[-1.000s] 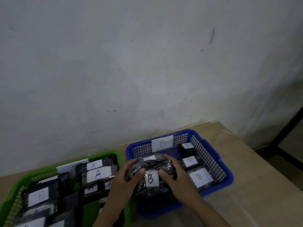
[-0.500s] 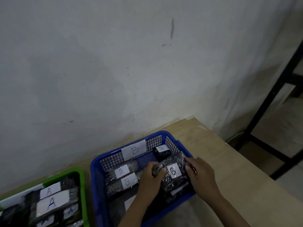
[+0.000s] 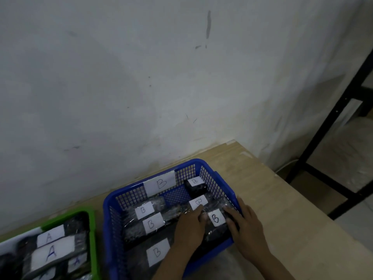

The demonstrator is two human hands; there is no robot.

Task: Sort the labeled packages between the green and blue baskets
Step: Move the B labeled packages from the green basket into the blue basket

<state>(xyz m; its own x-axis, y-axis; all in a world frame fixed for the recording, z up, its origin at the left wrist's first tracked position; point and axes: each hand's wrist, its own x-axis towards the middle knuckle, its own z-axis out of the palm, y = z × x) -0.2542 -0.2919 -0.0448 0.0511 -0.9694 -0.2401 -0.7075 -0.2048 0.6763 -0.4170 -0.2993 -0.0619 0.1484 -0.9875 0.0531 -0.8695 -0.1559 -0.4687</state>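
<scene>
While both hands sit inside the blue basket (image 3: 210, 164), the left hand (image 3: 189, 225) and right hand (image 3: 245, 225) flank a plastic-wrapped black package (image 3: 217, 229) labelled B, fingers curled against its ends, gripping it. Package lies low at the basket's right side. Green basket (image 3: 92, 229) holds A packages.

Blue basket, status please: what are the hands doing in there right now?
Left hand and right hand both on one B package, setting it inside the blue basket. Other B packages lie beside it. Nothing in the way.
</scene>
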